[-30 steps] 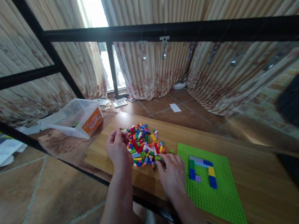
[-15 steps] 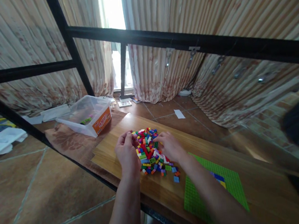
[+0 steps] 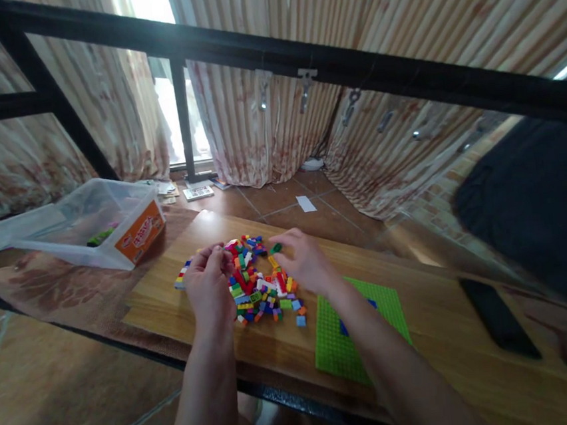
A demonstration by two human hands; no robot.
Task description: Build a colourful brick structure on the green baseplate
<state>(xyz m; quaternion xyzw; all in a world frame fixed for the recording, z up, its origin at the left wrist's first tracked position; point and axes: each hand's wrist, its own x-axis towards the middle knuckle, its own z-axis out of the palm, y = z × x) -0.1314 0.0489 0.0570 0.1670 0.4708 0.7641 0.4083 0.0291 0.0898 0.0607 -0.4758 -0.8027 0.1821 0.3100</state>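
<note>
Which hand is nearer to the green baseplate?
Right. The right hand is just beyond and left of the green baseplate, its forearm passing over it; the left hand is farther left, at the brick pile.

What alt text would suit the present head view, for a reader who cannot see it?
A right hand, with a green brick at its fingertips, and a left hand are at a heap of colourful toy bricks on a wooden table; a green baseplate shows behind the right forearm.

One left hand (image 3: 209, 283), one right hand (image 3: 302, 259), one tabletop (image 3: 443, 311), one green board (image 3: 332, 341), one clear plastic box (image 3: 140, 238), one black phone (image 3: 499, 319); the toy bricks (image 3: 256, 297) number dozens, too jumbled for an exact count.
</note>
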